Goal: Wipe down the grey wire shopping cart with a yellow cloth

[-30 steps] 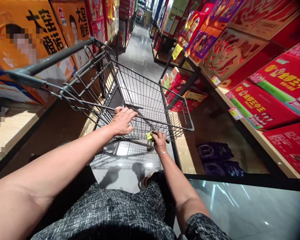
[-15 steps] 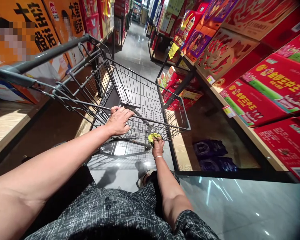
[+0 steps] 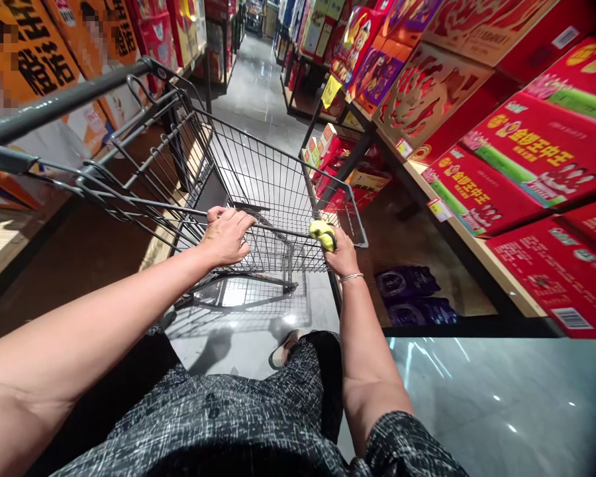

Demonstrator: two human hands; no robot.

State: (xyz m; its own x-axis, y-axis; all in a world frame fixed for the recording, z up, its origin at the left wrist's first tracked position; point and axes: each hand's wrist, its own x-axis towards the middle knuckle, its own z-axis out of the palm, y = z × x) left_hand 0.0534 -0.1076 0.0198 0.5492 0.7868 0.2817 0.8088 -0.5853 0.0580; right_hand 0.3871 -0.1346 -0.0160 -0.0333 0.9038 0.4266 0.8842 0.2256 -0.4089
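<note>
A grey wire shopping cart [image 3: 258, 142] stands sideways in front of me, its handle at the upper left. My left hand [image 3: 227, 237] is closed over the top rail of the cart's near side. In my right hand [image 3: 342, 253] is a crumpled yellow-green cloth [image 3: 322, 235] with a dark patch, pressed against the same rail nearer the cart's front corner. Fingers of the right hand are partly hidden behind the cloth. Through the wire basket the floor shows.
Shelves with red gift boxes [image 3: 521, 156] line the right side; dark purple packs [image 3: 410, 295] lie on the lower shelf. Large orange boxes [image 3: 79, 46] stand at the left. A shiny tiled aisle [image 3: 258, 79] runs ahead between shelves.
My right hand has risen with the cloth from low beside the cart's basket to its top rail, moving right. My left hand stays on the rail. The view has shifted slightly.
</note>
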